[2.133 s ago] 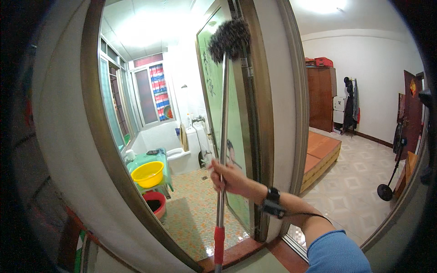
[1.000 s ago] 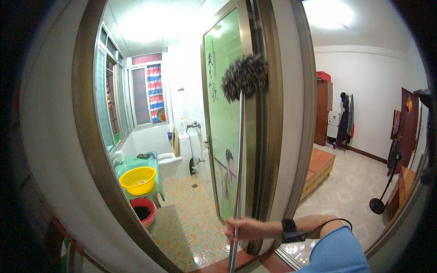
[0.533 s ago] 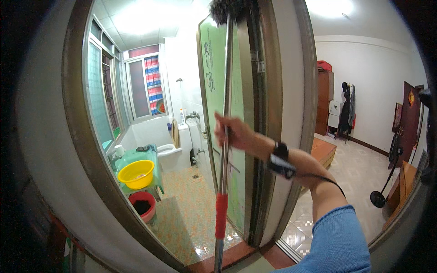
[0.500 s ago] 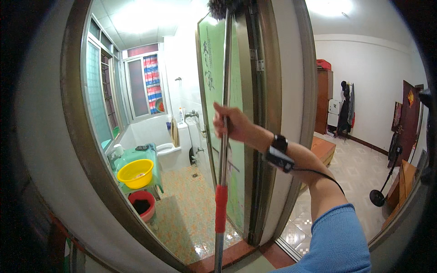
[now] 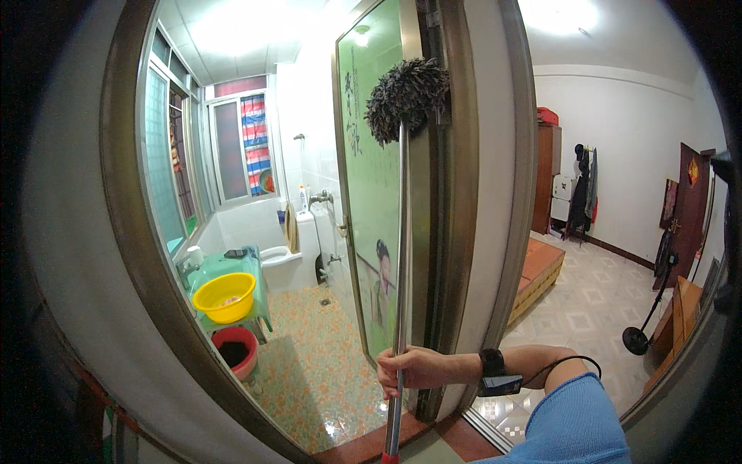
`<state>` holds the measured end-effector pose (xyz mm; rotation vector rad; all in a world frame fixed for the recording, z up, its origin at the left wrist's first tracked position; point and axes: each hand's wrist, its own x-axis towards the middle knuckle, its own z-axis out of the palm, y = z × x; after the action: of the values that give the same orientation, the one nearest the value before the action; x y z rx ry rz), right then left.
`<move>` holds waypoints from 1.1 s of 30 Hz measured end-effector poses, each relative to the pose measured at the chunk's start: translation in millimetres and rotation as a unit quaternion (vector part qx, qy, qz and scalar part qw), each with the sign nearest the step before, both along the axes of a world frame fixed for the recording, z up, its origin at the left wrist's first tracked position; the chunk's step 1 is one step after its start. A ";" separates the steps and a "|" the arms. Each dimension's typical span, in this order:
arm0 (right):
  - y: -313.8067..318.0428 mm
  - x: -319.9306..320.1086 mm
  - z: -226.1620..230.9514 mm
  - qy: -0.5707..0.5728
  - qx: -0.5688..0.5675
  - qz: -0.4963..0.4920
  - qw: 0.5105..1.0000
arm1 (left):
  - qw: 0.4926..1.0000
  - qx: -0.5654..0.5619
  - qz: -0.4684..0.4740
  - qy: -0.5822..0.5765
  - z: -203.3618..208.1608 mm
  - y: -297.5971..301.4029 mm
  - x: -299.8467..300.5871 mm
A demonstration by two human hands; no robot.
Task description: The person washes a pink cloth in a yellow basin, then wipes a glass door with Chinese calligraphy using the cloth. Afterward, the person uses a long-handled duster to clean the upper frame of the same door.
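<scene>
My right hand (image 5: pixel 411 370) is closed around the metal pole of a long-handled duster (image 5: pixel 402 240), low down near the doorway sill. The pole stands almost upright. At its top a grey shaggy duster head (image 5: pixel 406 97) lies over the upper edge of the green glass door (image 5: pixel 359 201) and its hinge side; whether it touches them I cannot tell. Below my fist, the top of a red grip (image 5: pixel 390 458) just shows at the lower edge. My left hand is out of view.
Brown door frame (image 5: pixel 456 193) stands close by the pole. Inside the bathroom are a yellow basin (image 5: pixel 225 298) on a green-covered table, a red bucket (image 5: pixel 234 352) and a toilet (image 5: pixel 277 255). In the room at right stand a low bed (image 5: pixel 541 274) and a black stand (image 5: pixel 635 340).
The duster has come down: its shaggy head dropped from the top edge into full view. My right hand has moved down from mid-height, still around the pole.
</scene>
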<state>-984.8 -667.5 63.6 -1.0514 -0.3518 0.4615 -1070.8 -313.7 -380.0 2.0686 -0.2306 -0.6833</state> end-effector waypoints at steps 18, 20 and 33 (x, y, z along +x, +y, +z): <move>-38.9 41.4 100.9 -0.125 -0.058 -0.131 0.982 | 1.000 0.001 0.002 -0.010 11.8 -6.7 -2.6; -28.6 23.0 71.3 -0.090 -0.035 -0.085 0.992 | 1.000 0.001 0.000 -0.008 8.1 -6.3 -2.8; -9.5 -15.5 12.2 0.018 0.006 -0.024 1.000 | 1.000 -0.009 -0.007 -0.021 11.6 -19.8 6.7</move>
<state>-1000.3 -677.0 75.8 -1.0357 -0.2963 0.4332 -1064.2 -333.5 -368.4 2.0669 -0.2734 -0.6439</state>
